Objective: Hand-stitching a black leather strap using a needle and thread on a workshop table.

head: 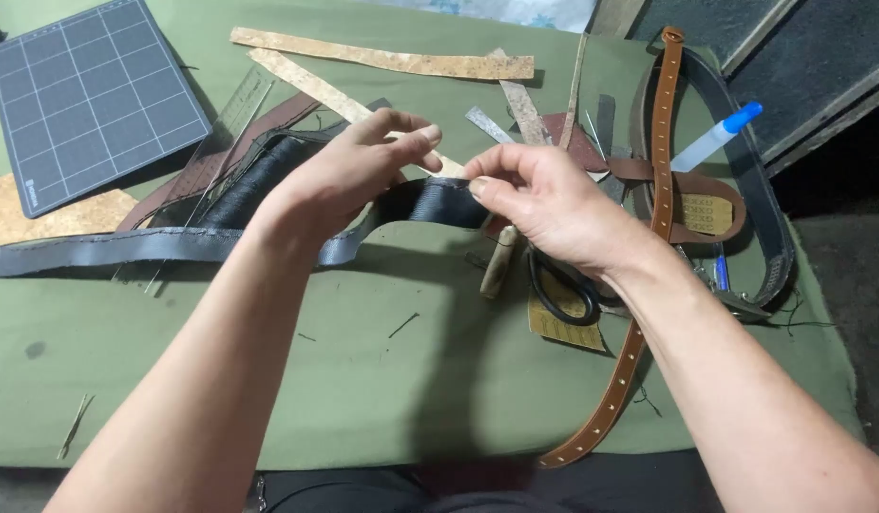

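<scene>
A: What could go wrong here, taking the olive-green cloth mat [392, 399] as the reference?

B: The biggest worry, as I judge it, is the long dark-blue leather strap [126, 249]; it runs far out to the left across the mat, and its weight could drag the worked end out of the fingers; the clutter around it, such as the tan brown punched leather belt [649, 275] along the mat's right side, could snag it too.

A: Anything smaller?

B: The black-handled scissors [558, 290] lie on the mat just under the right wrist; a dropped wrist could knock them; the fine point the fingers seem to pinch is too small to make out, but if it is a needle or thread, a slip could prick a fingertip.

A: And the hands?

B: The left hand [349, 176] is above the mat's upper middle, curled nearly closed, thumb and forefinger meeting over the strap's raised, folded part; the right hand [544, 204] is just beside it, fingers pinched shut on something tiny at the strap's edge; I cannot tell what.

A: So the strap itself?

B: Lifted at the mat's centre between both hands, flat on the mat further left.
</scene>
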